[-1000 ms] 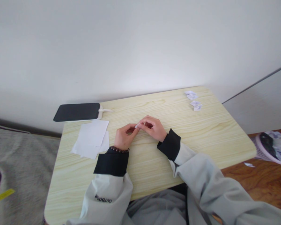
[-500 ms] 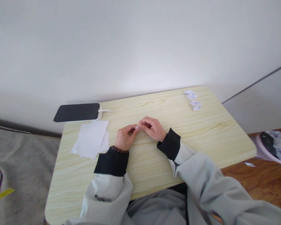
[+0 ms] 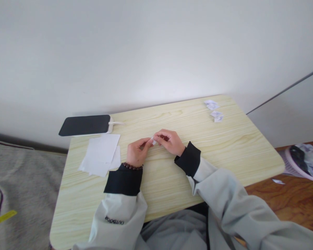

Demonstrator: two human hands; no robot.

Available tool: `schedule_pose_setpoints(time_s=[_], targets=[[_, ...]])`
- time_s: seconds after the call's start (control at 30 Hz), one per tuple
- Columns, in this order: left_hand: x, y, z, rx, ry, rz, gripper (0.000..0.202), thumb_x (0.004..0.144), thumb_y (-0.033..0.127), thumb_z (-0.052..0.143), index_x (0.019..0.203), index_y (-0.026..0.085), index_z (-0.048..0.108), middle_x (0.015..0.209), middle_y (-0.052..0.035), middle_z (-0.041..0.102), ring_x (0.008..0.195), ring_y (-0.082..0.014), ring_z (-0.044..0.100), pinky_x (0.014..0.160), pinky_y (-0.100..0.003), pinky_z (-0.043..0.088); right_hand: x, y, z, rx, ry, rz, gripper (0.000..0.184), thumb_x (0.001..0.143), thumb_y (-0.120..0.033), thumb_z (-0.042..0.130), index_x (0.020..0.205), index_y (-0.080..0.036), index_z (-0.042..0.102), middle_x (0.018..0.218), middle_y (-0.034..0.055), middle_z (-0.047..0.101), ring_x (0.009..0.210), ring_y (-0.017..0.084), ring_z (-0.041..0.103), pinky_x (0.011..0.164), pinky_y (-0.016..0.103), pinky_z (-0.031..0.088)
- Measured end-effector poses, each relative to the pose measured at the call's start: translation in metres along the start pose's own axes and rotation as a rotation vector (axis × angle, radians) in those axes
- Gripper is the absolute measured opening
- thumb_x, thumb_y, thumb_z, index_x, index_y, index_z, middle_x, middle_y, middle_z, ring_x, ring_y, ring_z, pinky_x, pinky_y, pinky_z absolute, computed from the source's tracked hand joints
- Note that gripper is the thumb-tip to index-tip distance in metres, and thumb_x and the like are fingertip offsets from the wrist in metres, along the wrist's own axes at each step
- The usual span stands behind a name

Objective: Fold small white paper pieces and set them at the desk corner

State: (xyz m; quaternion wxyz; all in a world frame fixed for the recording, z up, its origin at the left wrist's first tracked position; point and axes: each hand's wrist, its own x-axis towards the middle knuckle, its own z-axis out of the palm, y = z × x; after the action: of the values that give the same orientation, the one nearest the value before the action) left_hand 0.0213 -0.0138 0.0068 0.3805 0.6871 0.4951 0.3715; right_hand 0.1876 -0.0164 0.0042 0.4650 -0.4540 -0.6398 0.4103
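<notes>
Over the middle of the table, a small folded piece of white paper [image 3: 153, 140] is pinched between my two hands. My left hand [image 3: 138, 151] grips its left side with thumb and fingertips; a dark bead bracelet circles that wrist. My right hand [image 3: 170, 141] holds the right side the same way. Fingers cover most of the paper, so its folded shape is hard to make out. Left of my left hand lies a loose pile of white paper sheets [image 3: 100, 154]. Several small folded paper pieces [image 3: 214, 110] sit at the table's far right corner.
A dark-screened phone [image 3: 85, 125] with a white cable [image 3: 118, 123] lies at the back left edge of the wooden table [image 3: 224, 152]. White wall rises behind. A pink basket [image 3: 292, 163] of crumpled stuff stands right, with a paper scrap [image 3: 278, 181] on the floor.
More of the white paper shows between my fingertips now. My left hand has shifted very slightly left; my right hand stays almost in place.
</notes>
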Motion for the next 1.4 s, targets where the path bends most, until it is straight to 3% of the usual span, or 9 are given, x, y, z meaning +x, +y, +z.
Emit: schedule_pose_setpoints(time_s=[0.17, 0.3, 0.43, 0.67, 0.87, 1.2, 1.4], targets=[[0.001, 0.0, 0.002, -0.035, 0.047, -0.034, 0.027, 0.079, 0.041, 0.058, 0.082, 0.017, 0.07, 0.069, -0.0022, 0.071, 0.065, -0.0161, 0.065, 0.065, -0.025, 0.052, 0.001, 0.001, 0.002, 0.013, 0.035, 0.032, 0.024, 0.082, -0.039, 0.059, 0.081, -0.017, 0.066, 0.079, 0.0033, 0.066, 0.056, 0.009, 0.058, 0.051, 0.021, 0.045], [0.003, 0.001, 0.003, -0.202, 0.132, -0.111, 0.032, 0.075, 0.043, 0.062, 0.087, 0.013, 0.068, 0.067, -0.0032, 0.07, 0.062, -0.0153, 0.065, 0.064, -0.026, 0.054, 0.001, 0.002, 0.003, 0.027, 0.06, 0.061, 0.022, 0.077, -0.037, 0.064, 0.086, -0.017, 0.066, 0.079, 0.0034, 0.067, 0.057, 0.009, 0.059, 0.049, 0.02, 0.045], [0.004, -0.001, 0.004, -0.304, 0.102, -0.152, 0.039, 0.067, 0.044, 0.07, 0.089, 0.013, 0.065, 0.075, -0.0059, 0.072, 0.066, -0.0162, 0.066, 0.067, -0.03, 0.055, 0.001, 0.003, 0.002, 0.044, 0.056, 0.077, 0.025, 0.078, -0.039, 0.062, 0.086, -0.016, 0.066, 0.074, 0.0027, 0.067, 0.057, 0.009, 0.06, 0.049, 0.02, 0.046], [0.003, -0.007, 0.003, -0.195, 0.056, -0.117, 0.031, 0.067, 0.042, 0.07, 0.081, 0.015, 0.065, 0.078, -0.0061, 0.071, 0.071, -0.0172, 0.066, 0.071, -0.031, 0.054, -0.001, 0.003, 0.001, -0.002, 0.006, 0.046, 0.018, 0.079, -0.032, 0.062, 0.085, -0.016, 0.066, 0.072, 0.0019, 0.066, 0.059, 0.01, 0.06, 0.051, 0.02, 0.047], [0.003, -0.004, 0.003, -0.144, 0.016, -0.059, 0.026, 0.071, 0.04, 0.066, 0.081, 0.015, 0.066, 0.078, -0.0049, 0.07, 0.071, -0.0165, 0.066, 0.071, -0.029, 0.054, -0.002, -0.003, 0.0, -0.078, 0.02, -0.12, 0.016, 0.081, -0.031, 0.061, 0.089, -0.019, 0.068, 0.086, 0.0039, 0.064, 0.073, 0.011, 0.06, 0.052, 0.019, 0.047], [0.0, 0.003, 0.004, -0.029, 0.129, 0.02, 0.023, 0.075, 0.035, 0.063, 0.085, 0.015, 0.067, 0.084, -0.0058, 0.069, 0.074, -0.0153, 0.066, 0.064, -0.024, 0.056, -0.001, -0.001, 0.003, -0.218, 0.08, -0.162, 0.017, 0.085, -0.032, 0.057, 0.084, -0.021, 0.071, 0.081, 0.0034, 0.069, 0.068, 0.011, 0.06, 0.053, 0.02, 0.045], [-0.001, 0.005, 0.006, 0.029, 0.168, 0.066, 0.011, 0.074, 0.025, 0.06, 0.078, 0.016, 0.066, 0.076, -0.0017, 0.069, 0.068, -0.013, 0.066, 0.062, -0.022, 0.056, -0.004, 0.0, 0.006, -0.378, 0.1, -0.26, 0.016, 0.087, -0.028, 0.054, 0.083, -0.018, 0.067, 0.081, 0.0024, 0.067, 0.06, 0.008, 0.055, 0.057, 0.019, 0.043]])
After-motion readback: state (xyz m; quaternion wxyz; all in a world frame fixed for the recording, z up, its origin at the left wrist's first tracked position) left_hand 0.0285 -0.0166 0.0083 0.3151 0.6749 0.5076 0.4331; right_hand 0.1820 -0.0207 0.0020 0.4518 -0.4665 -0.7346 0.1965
